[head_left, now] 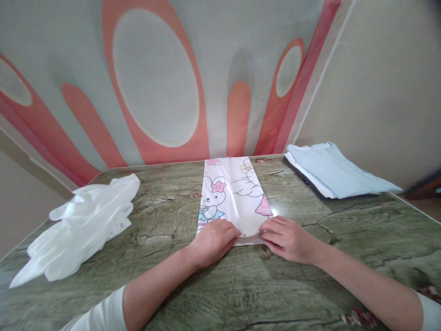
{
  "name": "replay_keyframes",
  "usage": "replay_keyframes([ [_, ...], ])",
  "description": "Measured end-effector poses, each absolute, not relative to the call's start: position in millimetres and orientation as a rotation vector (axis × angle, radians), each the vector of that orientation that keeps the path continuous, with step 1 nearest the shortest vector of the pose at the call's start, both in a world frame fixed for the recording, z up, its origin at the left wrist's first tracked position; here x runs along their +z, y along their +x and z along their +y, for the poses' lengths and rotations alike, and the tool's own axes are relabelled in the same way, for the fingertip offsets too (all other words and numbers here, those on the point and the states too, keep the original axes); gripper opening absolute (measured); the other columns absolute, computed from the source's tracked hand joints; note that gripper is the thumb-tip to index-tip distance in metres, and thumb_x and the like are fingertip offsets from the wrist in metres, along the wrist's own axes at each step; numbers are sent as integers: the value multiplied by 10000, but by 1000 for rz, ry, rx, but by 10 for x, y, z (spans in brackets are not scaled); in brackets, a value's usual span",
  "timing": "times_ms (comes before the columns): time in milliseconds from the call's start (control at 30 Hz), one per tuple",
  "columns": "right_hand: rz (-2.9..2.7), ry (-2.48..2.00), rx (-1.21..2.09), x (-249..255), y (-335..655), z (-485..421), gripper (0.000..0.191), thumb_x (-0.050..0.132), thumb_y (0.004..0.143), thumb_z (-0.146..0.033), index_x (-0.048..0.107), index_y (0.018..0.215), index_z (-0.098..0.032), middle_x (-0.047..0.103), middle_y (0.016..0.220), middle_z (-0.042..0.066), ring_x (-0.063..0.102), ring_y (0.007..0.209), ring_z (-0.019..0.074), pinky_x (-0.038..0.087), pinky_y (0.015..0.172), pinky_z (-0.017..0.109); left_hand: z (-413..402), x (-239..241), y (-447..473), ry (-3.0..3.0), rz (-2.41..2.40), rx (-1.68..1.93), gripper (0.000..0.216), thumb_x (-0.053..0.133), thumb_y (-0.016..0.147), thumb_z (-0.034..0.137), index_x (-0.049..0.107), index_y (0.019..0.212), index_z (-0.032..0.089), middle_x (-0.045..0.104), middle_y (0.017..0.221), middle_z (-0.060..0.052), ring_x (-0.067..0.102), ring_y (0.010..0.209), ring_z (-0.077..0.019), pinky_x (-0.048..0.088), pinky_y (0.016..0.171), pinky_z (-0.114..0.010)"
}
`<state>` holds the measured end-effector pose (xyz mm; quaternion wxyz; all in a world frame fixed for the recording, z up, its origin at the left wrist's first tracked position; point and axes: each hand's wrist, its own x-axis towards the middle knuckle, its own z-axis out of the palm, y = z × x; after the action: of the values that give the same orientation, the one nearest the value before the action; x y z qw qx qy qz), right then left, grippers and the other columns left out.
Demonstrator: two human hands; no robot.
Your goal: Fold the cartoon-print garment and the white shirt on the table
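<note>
I see a long, narrow folded strip of white cloth printed with pink cartoon rabbits and flowers (234, 193) lying flat at the centre of the frame on the green-grey, wood-grain worktop (172, 216). Its long axis runs from my hands straight up the picture to the worktop's far edge. My left hand (214, 241) rests palm down on the near left corner, fingers together and flat. My right hand (285, 239) presses the near right corner, fingertips curled at the hem. A crumpled white garment (82, 225) lies at the left; a folded pale blue stack (334, 172) sits at the upper right.
</note>
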<state>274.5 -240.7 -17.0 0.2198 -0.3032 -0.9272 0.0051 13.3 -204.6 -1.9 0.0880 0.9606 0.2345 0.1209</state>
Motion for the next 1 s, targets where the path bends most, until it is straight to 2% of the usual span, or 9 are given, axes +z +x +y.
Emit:
replay_keyframes([
  [333,-2593,-865,-152,-222,2672,-2423,133,498,833,-115,625,852,-150,624,979,75,552,941,200,445,812,357,-2072,6,136,2867,692,342,217,422,922,261,541,1087,187,583,1011,-66,532,922,-187,422,821,-311],
  [633,-2601,-768,-249,-151,2737,-2449,141,494,822,-94,615,786,-156,624,921,64,548,889,181,438,808,351,-2092,20,92,2898,684,344,199,453,911,257,547,1070,184,576,1050,-59,524,946,-185,419,835,-317],
  [833,-2695,-764,-164,-168,2744,-2439,158,482,837,-108,602,747,-155,616,836,52,534,775,162,421,720,328,-2197,20,-68,2932,731,364,181,407,924,210,579,895,164,601,922,-54,548,832,-160,440,775,-301],
  [1000,-2695,-789,-43,-162,2752,-2450,128,497,821,-113,600,768,-165,623,855,52,536,777,159,411,708,313,-2239,-3,-135,2953,758,374,206,383,926,160,588,914,150,613,893,-57,559,826,-159,459,750,-280],
])
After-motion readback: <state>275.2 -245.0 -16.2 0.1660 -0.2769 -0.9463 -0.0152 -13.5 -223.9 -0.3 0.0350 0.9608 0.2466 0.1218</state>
